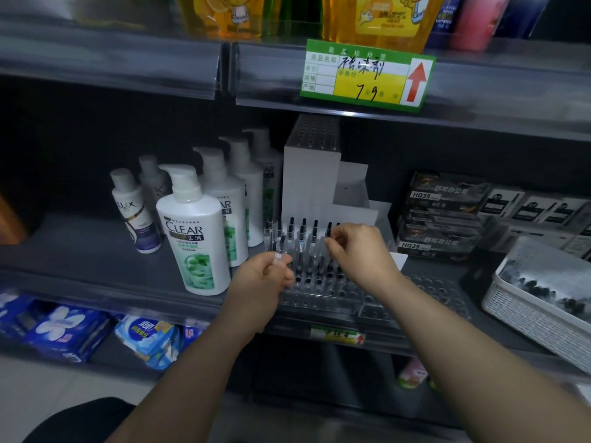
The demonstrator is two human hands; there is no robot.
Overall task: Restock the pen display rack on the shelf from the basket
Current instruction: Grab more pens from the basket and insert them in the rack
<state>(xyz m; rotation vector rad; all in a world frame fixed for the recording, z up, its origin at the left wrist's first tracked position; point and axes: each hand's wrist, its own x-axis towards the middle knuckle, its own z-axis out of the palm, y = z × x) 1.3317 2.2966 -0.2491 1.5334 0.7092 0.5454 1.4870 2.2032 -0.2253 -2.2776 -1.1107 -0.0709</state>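
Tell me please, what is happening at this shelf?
A person is filling the pen rack on the shelf. The left hand holds a clear pen just in front of it, and the right hand pinches a second pen among those standing in the back rows. Many front holes are empty. The white basket, with more pens inside, sits to the right.

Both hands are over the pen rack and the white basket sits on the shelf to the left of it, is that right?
Not quite. The head view shows the left hand and right hand over the pen rack, but the white basket sits on the shelf to its right; Clear shampoo bottles stand on its left.
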